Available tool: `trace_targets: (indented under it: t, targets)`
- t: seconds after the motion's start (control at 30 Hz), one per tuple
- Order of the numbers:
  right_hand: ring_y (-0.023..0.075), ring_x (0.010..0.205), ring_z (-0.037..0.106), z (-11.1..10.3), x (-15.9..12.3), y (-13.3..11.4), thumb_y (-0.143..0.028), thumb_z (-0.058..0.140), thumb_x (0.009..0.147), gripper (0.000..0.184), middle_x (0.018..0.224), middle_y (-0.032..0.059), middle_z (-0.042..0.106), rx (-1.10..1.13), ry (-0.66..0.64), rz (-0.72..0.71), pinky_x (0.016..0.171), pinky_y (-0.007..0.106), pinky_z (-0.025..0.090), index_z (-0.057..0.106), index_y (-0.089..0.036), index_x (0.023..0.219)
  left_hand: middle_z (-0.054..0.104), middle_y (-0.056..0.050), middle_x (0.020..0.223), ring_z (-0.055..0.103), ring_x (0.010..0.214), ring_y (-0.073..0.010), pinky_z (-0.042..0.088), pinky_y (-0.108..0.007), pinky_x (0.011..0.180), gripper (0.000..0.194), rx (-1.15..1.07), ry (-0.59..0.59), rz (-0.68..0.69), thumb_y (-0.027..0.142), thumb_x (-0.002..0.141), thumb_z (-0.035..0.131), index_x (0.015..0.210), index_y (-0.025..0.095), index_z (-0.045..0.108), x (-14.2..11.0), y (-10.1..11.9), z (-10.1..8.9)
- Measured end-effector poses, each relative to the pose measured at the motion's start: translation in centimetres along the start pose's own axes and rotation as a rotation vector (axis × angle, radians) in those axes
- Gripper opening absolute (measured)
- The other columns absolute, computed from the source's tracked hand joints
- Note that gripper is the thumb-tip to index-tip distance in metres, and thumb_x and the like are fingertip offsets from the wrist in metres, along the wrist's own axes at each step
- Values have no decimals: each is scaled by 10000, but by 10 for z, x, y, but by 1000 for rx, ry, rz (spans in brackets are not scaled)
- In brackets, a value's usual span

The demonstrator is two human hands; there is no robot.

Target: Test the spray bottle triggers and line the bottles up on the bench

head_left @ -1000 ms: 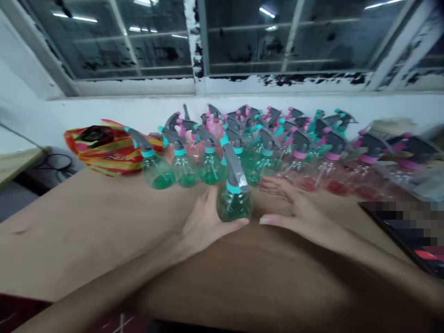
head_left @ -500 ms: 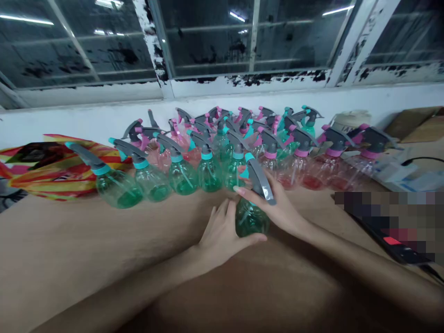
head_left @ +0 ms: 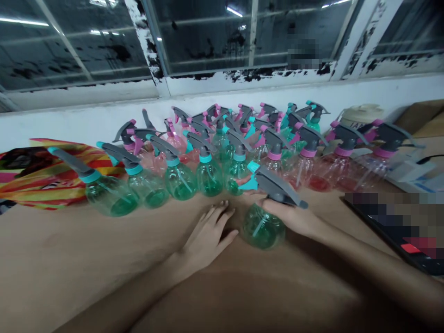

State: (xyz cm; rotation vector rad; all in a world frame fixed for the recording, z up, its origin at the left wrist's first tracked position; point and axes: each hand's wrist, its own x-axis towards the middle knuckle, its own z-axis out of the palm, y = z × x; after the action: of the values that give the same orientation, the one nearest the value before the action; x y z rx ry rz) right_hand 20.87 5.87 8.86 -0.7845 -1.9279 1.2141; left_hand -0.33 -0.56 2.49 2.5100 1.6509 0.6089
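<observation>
Holding a green spray bottle (head_left: pixel 265 233) near its top in our right hand (head_left: pixel 289 215)
It is on or just above the worktop (head_left: pixel 104 259), before the bottle row (head_left: pixel 210 180); the right grip wraps it, our left hand (head_left: pixel 204 236) spread wide just beside it; slipping from one hand, it could tip; swung forward, it could knock the row

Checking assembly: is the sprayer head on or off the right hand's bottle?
On: the sprayer head tops the bottle, its tube inside; the right hand partly hides the join.
</observation>
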Motion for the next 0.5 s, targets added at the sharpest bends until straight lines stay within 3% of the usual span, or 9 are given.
trace_targets:
  t: [0.13,0.3,0.5]
  targets:
    - [190,647,624,-9,-3,-2,-205,559,759,302,724,-11,680,-11,24,47,631,337,518,676,-261,1033,424,-127,1436,374,1330,-274,319,-478,1078,392,140,-12,74,379,977,449,1306,167,467,-3,-3,3]
    - [171,583,602,-12,-3,-2,-224,575,762,195,644,-22,642,-64,60,66,600,326,509,687,-269,914,425,-140,1440,370,1339,-269,344,-477,1068,412,194,-30,88,372,981,434,1320,140,463,-3,-2,1]
    - [207,792,658,-6,2,-1,-308,596,806,140,768,-1,695,-50,77,-71,739,352,524,682,-285,914,443,-158,1425,380,1333,-276,331,-476,1080,418,226,-64,87,353,971,456,1305,105,489,-1,2,-1]
